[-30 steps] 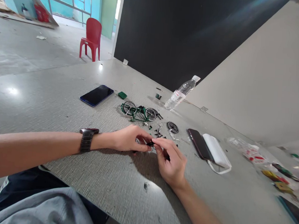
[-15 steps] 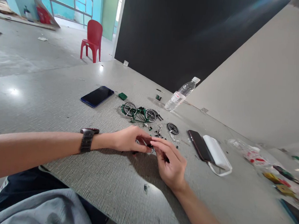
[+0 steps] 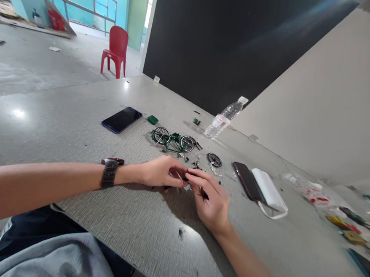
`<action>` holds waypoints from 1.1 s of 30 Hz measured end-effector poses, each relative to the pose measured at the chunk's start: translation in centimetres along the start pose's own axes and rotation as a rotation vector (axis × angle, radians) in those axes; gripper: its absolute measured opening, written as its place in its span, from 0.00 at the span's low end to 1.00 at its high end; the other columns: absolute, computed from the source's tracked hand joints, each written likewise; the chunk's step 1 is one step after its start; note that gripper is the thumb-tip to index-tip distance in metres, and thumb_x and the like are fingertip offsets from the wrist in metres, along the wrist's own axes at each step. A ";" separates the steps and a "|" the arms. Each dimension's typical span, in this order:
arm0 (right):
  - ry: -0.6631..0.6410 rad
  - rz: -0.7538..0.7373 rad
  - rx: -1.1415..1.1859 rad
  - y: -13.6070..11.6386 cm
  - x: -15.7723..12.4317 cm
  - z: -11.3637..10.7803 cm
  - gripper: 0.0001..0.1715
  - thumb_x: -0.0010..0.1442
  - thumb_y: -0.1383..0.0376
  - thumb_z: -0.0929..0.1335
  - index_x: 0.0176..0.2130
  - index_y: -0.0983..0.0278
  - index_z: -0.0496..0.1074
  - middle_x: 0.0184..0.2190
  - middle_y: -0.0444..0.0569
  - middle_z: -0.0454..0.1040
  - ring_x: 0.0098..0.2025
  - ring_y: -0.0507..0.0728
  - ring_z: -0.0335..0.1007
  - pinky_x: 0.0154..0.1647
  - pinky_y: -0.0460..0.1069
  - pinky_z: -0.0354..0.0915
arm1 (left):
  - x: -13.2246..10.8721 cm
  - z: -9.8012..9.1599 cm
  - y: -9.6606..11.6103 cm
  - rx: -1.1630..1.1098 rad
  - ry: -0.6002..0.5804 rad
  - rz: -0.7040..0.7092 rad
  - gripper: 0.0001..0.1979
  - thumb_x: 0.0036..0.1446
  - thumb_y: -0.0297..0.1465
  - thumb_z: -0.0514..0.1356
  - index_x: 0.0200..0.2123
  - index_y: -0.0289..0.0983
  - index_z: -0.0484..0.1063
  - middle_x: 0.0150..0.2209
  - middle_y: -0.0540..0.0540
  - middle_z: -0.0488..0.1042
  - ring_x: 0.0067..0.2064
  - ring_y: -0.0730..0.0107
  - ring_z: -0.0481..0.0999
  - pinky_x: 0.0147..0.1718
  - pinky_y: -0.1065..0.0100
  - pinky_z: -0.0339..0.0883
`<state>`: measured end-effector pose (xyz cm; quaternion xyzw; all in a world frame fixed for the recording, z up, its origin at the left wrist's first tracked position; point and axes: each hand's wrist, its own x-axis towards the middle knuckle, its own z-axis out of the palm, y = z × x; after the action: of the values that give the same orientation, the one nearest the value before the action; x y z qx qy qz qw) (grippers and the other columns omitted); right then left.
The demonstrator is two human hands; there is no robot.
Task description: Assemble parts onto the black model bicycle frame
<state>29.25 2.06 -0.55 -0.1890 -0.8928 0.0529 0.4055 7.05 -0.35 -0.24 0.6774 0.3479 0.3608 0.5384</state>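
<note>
My left hand, with a dark watch on its wrist, is closed with thumb and fingers pinched. Its fingertips meet those of my right hand, which is also closed in a pinch. Between them is a small dark part, mostly hidden by the fingers, too small to name. Just beyond the hands lies a green miniature bicycle with black spoked wheels. A loose small wheel and several tiny clear and black parts lie right of it, close to my fingers.
A blue phone and a green block lie at the far left. A plastic bottle stands near the dark panel. On the right are a dark phone, a white power bank with cable and plastic bags.
Both hands stay pinched together in almost the same place, with only slight finger movement. The whole view has shifted a little.
</note>
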 end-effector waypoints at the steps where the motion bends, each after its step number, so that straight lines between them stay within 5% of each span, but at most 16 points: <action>1: 0.006 -0.007 -0.001 0.1 0.0 0.0 0.22 0.65 0.78 0.68 0.52 0.57 0.78 0.50 0.49 0.80 0.50 0.54 0.80 0.48 0.49 0.77 | 0.0 0.0 0.0 -0.003 -0.002 0.005 0.07 0.62 0.32 0.64 0.40 0.34 0.75 0.31 0.50 0.76 0.25 0.78 0.72 0.22 0.77 0.66; 7: 0.066 0.082 -0.002 0.0 0.0 0.3 0.23 0.66 0.77 0.69 0.55 0.57 0.78 0.48 0.48 0.82 0.43 0.53 0.81 0.44 0.48 0.78 | 0.0 -0.1 0.2 0.032 -0.009 -0.011 0.12 0.64 0.34 0.62 0.47 0.33 0.77 0.33 0.49 0.77 0.23 0.79 0.72 0.21 0.75 0.66; 11: 0.123 0.074 -0.033 -0.4 0.2 0.2 0.17 0.65 0.76 0.70 0.48 0.58 0.81 0.44 0.48 0.82 0.44 0.54 0.80 0.47 0.50 0.77 | 0.0 0.0 0.2 0.033 0.006 -0.004 0.13 0.63 0.35 0.63 0.47 0.34 0.78 0.33 0.49 0.77 0.23 0.79 0.71 0.21 0.76 0.66; 15: 0.219 0.086 -0.054 -0.8 0.3 0.1 0.14 0.64 0.75 0.71 0.44 0.59 0.81 0.39 0.47 0.80 0.39 0.53 0.79 0.38 0.47 0.76 | 0.0 0.0 0.2 0.062 0.011 -0.006 0.15 0.63 0.33 0.63 0.52 0.34 0.78 0.36 0.47 0.80 0.25 0.78 0.72 0.22 0.75 0.67; 21: 0.166 0.062 -0.005 -1.2 0.2 0.2 0.19 0.63 0.78 0.71 0.48 0.58 0.80 0.42 0.46 0.83 0.42 0.52 0.81 0.42 0.47 0.77 | -0.1 -0.1 0.5 0.180 0.020 0.100 0.13 0.61 0.29 0.63 0.49 0.33 0.80 0.36 0.46 0.82 0.29 0.75 0.75 0.31 0.73 0.69; 33: 0.141 0.087 0.020 -1.2 -0.1 0.4 0.20 0.63 0.78 0.70 0.48 0.57 0.79 0.47 0.47 0.83 0.46 0.55 0.82 0.46 0.51 0.80 | -0.1 -0.2 0.0 0.135 -0.006 0.097 0.10 0.63 0.30 0.61 0.46 0.33 0.78 0.32 0.48 0.79 0.25 0.76 0.75 0.28 0.73 0.68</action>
<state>28.68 0.90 -0.60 -0.2270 -0.8524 0.0659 0.4664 6.87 -0.32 -0.25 0.7293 0.3367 0.3602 0.4744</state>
